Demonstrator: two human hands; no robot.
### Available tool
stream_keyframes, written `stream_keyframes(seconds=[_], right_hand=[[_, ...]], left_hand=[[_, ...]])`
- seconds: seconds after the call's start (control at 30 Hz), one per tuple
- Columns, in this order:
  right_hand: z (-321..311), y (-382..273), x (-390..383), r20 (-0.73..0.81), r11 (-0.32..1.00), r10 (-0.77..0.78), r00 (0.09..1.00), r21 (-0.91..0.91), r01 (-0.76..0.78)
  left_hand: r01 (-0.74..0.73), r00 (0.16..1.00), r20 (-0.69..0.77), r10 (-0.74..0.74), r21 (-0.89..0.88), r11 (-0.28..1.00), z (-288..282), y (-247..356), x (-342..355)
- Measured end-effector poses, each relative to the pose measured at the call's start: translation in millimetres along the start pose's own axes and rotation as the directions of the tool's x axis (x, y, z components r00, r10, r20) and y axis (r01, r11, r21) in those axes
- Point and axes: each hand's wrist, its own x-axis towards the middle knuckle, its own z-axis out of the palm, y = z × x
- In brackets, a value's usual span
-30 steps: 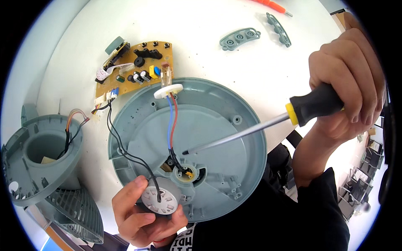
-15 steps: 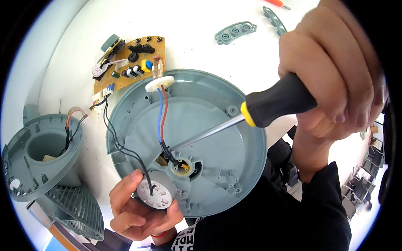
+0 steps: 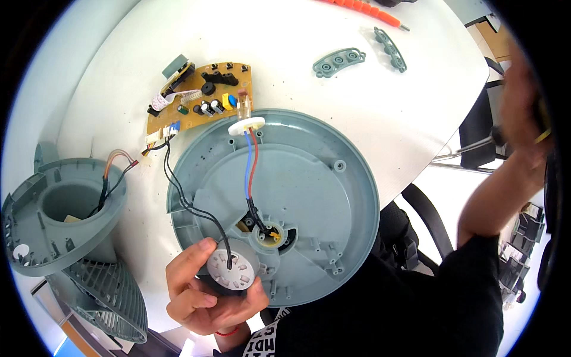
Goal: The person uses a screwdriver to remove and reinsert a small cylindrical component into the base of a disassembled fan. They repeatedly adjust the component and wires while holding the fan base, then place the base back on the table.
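My left hand (image 3: 202,291) grips a small round grey motor (image 3: 231,272) at the near edge of a round grey-green plastic base (image 3: 309,178). A black cable runs from the motor to a yellow circuit board (image 3: 199,104). Red and blue wires (image 3: 250,160) run from a white disc (image 3: 247,125) down to the base's centre hole (image 3: 267,233). My right hand (image 3: 523,101) is blurred at the far right, off the table's edge, closed on a screwdriver (image 3: 476,143) whose shaft points left.
A grey-green housing with a hollow column (image 3: 62,214) and a grille (image 3: 107,297) stands at the left. Two grey button strips (image 3: 340,62) (image 3: 389,49) and an orange tool (image 3: 363,7) lie at the table's far side. A black chair (image 3: 476,128) is beyond the right edge.
My right hand has pulled the screwdriver out of the base's centre and swung it away to the far right. My left hand still holds the motor.
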Motion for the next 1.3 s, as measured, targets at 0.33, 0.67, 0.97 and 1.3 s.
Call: stream_keyframes(seconds=[0.33,0.67,0.97,1.3], right_hand=[[107.6,61.0,115.8,-0.528,0.873,0.428,0.733,0.031,-0.487],[111.8,83.6,108.6,-0.517,0.952,0.302,0.801,0.205,-0.227],[112.4,97.9,106.5,-0.533,0.96,0.264,0.804,0.226,-0.165],[110.8,90.0,108.6,-0.545,0.96,0.274,0.792,0.2,-0.194]], left_hand=[[0.001,0.999,-0.04,-0.002,-0.02,1.0,5.2,4.4,0.7],[0.032,0.994,0.104,-0.022,-0.095,0.995,-3.6,5.3,6.7],[-0.004,0.958,0.285,0.038,-0.117,0.993,-15.9,3.0,22.3],[-0.036,0.957,0.279,0.081,-0.162,0.986,-14.4,-1.6,25.4]])
